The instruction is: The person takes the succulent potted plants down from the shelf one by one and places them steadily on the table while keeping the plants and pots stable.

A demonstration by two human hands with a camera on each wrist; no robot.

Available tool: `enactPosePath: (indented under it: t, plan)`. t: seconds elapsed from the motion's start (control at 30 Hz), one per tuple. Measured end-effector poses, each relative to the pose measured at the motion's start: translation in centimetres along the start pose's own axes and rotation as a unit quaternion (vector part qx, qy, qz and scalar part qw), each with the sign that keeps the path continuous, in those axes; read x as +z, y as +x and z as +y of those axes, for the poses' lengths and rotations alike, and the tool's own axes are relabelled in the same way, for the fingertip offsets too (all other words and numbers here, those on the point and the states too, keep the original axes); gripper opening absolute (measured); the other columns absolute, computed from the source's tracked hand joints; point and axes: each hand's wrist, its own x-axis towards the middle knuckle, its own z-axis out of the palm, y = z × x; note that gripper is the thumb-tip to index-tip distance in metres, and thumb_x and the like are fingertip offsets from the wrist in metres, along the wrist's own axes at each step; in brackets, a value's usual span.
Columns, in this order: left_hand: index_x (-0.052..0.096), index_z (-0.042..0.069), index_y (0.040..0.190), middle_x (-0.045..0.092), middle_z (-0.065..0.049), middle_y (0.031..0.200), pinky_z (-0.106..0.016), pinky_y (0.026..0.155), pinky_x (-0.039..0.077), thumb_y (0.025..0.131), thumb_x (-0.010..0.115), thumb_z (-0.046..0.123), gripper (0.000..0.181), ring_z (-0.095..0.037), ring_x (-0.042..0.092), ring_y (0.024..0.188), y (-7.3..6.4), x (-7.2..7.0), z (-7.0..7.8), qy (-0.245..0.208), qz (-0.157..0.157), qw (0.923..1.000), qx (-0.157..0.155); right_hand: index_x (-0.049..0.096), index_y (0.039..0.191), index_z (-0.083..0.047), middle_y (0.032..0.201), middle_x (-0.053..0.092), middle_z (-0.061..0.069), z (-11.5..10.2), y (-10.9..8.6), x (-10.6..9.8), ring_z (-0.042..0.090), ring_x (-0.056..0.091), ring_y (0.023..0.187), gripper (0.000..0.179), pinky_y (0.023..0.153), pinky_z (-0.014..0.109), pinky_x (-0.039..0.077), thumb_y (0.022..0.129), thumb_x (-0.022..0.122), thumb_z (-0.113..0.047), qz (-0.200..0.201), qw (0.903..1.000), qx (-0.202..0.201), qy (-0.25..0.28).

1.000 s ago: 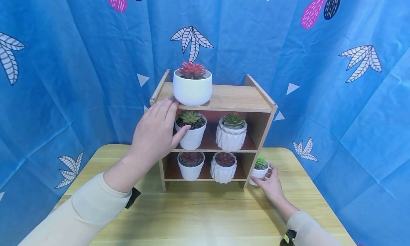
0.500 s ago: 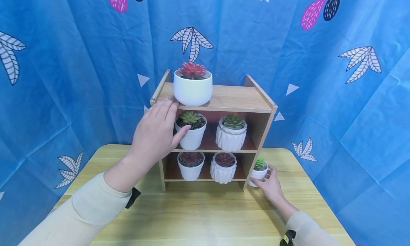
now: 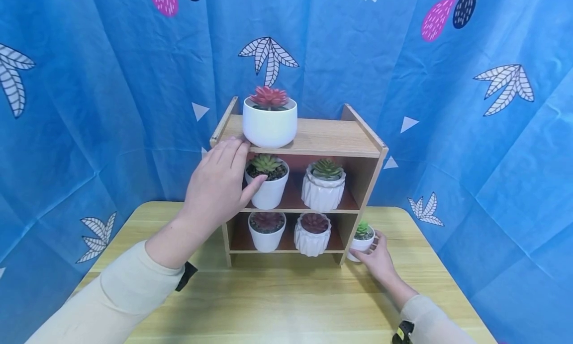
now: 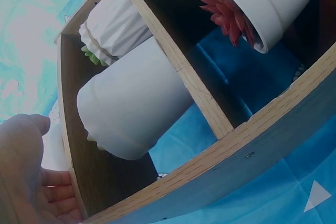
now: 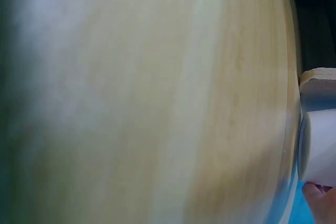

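My left hand (image 3: 218,185) rests on the front left corner of the top board of a small wooden shelf (image 3: 333,135), fingers fairly straight, thumb in front of the opening below. Close to its fingertips, a white pot (image 3: 270,128) with a red succulent stands on top. Right of the shelf, my right hand (image 3: 379,257) holds a small white pot (image 3: 359,246) with a bright green succulent between thumb and fingers, beside the side panel. The right wrist view catches only part of this white pot (image 5: 321,148) and some fingertips (image 5: 315,190).
On the middle level stand a smooth pot (image 3: 267,192) and a ribbed pot (image 3: 323,192), both with green succulents. Below them are a smooth pot (image 3: 267,239) and a ribbed pot (image 3: 312,242) with dark red ones. A blue patterned curtain (image 3: 134,85) surrounds the wooden table (image 3: 277,299).
The small pot with the bright green succulent has shifted very slightly toward me and the shelf in my right hand. My left hand has stayed in place.
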Motion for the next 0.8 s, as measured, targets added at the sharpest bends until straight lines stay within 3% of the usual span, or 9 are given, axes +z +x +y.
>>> enactPosePath:
  t: [0.3, 0.8]
  plan:
    - [0.051, -0.006, 0.136, 0.056, -0.024, 0.134, -0.052, 0.109, 0.042, 0.091, 0.068, 0.049, 0.074, -0.039, 0.052, 0.127, 0.09, -0.12, 0.0, 0.002, -0.004, 1.0, -0.001, 0.016, 0.147, 0.006, 0.133, 0.045, 0.035, 0.39, 0.21, 0.02, 0.049, 0.056, 0.119, 0.097, 0.097, 0.045, 0.052, 0.078, 0.083, -0.007, -0.011, 0.9999, -0.005, -0.009]
    - [0.05, -0.006, 0.137, 0.056, -0.025, 0.134, -0.052, 0.109, 0.041, 0.091, 0.067, 0.05, 0.074, -0.039, 0.052, 0.128, 0.09, -0.21, 0.01, 0.002, -0.011, 0.9999, -0.005, 0.015, 0.147, 0.008, 0.133, 0.044, 0.034, 0.49, 0.4, -0.44, 0.049, 0.055, 0.119, 0.095, 0.096, 0.043, 0.053, 0.08, 0.082, -0.006, -0.023, 0.9995, -0.003, -0.021]
